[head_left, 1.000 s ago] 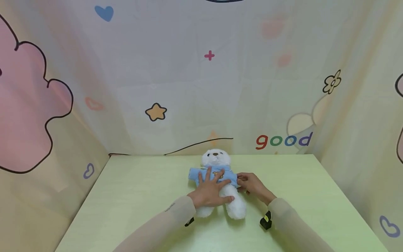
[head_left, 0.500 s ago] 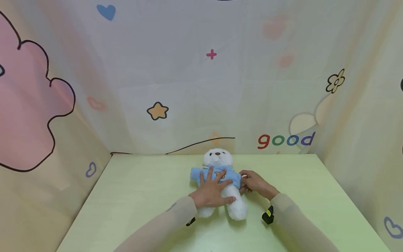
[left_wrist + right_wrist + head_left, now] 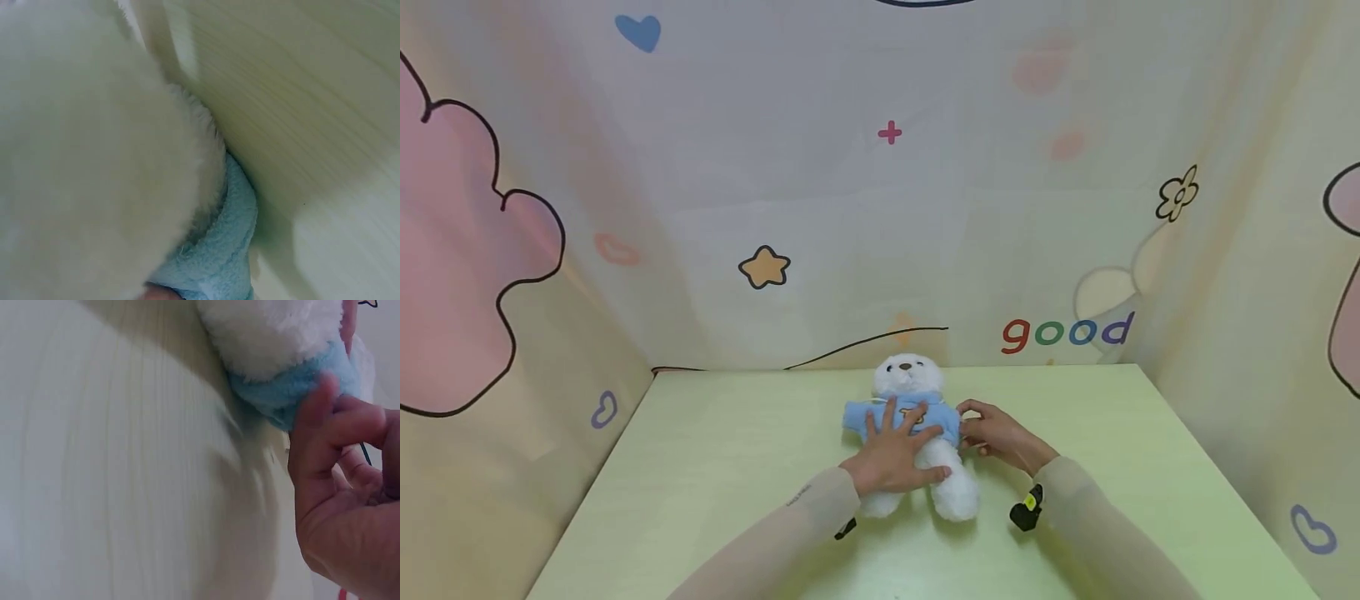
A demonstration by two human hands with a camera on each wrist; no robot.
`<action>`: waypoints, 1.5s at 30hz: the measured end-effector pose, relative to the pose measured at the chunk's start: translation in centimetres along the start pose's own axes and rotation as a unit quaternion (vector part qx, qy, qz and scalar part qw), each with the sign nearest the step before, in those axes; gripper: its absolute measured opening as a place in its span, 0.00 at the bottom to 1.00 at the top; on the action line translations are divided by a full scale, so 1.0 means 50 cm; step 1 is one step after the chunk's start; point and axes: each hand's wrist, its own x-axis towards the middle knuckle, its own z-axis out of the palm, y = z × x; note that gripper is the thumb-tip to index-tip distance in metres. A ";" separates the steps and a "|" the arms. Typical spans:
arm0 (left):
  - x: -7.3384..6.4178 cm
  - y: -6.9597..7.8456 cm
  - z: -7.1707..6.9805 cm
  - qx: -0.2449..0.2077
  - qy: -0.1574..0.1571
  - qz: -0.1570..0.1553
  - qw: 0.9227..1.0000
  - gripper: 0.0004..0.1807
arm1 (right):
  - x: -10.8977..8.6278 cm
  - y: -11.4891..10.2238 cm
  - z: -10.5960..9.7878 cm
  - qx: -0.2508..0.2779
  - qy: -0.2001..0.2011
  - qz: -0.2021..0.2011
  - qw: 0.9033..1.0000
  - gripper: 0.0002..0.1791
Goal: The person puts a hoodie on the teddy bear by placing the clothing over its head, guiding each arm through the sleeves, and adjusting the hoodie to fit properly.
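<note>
A white plush teddy bear (image 3: 907, 375) in a light-blue sweater (image 3: 950, 423) lies on its back on the table, head away from me. My left hand (image 3: 891, 458) rests on its belly and sweater front with the fingers spread. At the bear's side on the right, my right hand (image 3: 1003, 437) has curled fingers and pinches the sweater's edge. In the right wrist view the thumb and fingers of that right hand (image 3: 350, 469) meet the blue cloth (image 3: 275, 394); their exact grip is partly hidden. White fur (image 3: 81, 156) fills much of the left wrist view.
The pale green table (image 3: 722, 483) reaches back to a printed curtain (image 3: 850, 192), which also hangs along both sides. Black wrist devices (image 3: 1026, 508) sit under the cuffs of both sleeves.
The sweater's side at my right hand bulged slightly outward half a second ago and has since drawn back in. My left hand stays on the bear. The head view has shifted slightly.
</note>
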 end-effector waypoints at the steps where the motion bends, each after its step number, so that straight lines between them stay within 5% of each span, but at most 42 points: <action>1: -0.001 -0.001 -0.001 -0.001 0.000 0.001 1.000 0.40 | 0.002 0.000 0.001 0.008 0.001 -0.005 1.000 0.12; 4: -0.003 0.000 -0.001 -0.003 0.002 0.008 1.000 0.40 | 0.007 -0.002 -0.003 0.010 0.027 -0.026 0.999 0.11; 8: -0.004 0.000 0.001 -0.002 0.005 0.015 1.000 0.39 | 0.013 -0.006 -0.018 -0.067 0.077 -0.053 0.993 0.10; 13: -0.006 -0.006 0.001 -0.006 0.008 0.012 1.000 0.39 | 0.015 -0.010 -0.019 -0.129 0.063 -0.060 0.988 0.11; 20: -0.006 -0.006 0.001 -0.009 0.017 0.007 1.000 0.39 | 0.000 -0.012 -0.002 -0.085 -0.015 -0.054 0.995 0.10; 24: -0.006 -0.003 0.001 -0.014 0.013 0.005 1.000 0.39 | -0.007 -0.011 -0.005 -0.029 -0.028 -0.047 0.998 0.09; 28: -0.006 0.000 0.000 -0.013 0.013 0.001 1.000 0.40 | -0.005 -0.009 -0.009 -0.004 -0.012 -0.046 0.999 0.14; 37: -0.002 0.000 0.003 -0.010 0.013 0.004 1.000 0.39 | 0.005 -0.014 0.000 -0.113 0.065 -0.073 0.989 0.13; 45: 0.002 -0.003 0.005 -0.004 0.018 0.006 1.000 0.39 | 0.014 -0.010 -0.007 -0.103 0.094 -0.071 0.988 0.13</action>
